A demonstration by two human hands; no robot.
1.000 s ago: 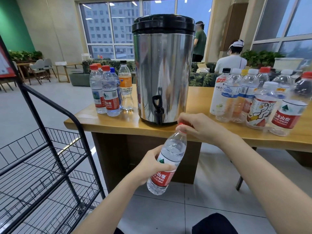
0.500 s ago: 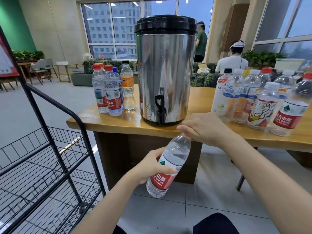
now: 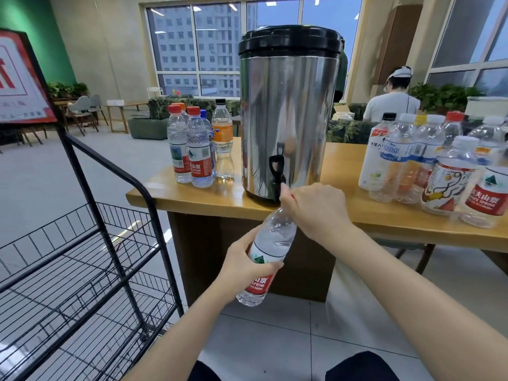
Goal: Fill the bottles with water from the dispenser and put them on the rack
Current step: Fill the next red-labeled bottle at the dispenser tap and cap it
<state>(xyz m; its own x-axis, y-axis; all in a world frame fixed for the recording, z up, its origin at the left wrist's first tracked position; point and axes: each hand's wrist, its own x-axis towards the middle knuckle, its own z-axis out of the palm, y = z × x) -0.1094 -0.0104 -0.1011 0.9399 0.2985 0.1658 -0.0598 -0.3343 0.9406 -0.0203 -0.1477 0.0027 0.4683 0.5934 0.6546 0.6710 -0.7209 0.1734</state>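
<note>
A clear bottle with a red label (image 3: pixel 270 248) is tilted in front of the table, below the black tap (image 3: pixel 276 171) of the steel water dispenser (image 3: pixel 288 111). My left hand (image 3: pixel 244 266) grips the bottle around its middle. My right hand (image 3: pixel 316 207) is closed over the bottle's top, hiding the cap; a sliver of red shows between the fingers. The black wire rack (image 3: pixel 82 257) stands at the left, its shelves bare.
Several capped bottles (image 3: pixel 196 149) stand left of the dispenser on the wooden table (image 3: pixel 198 199); several more bottles (image 3: pixel 439 171) crowd its right side. A person in white (image 3: pixel 393 97) sits behind. A red sign (image 3: pixel 16 78) hangs on the rack's top.
The view has shifted slightly left and down. Both hands stay on the bottle; the right hand has turned over the cap, and the bottle has tilted a little more.
</note>
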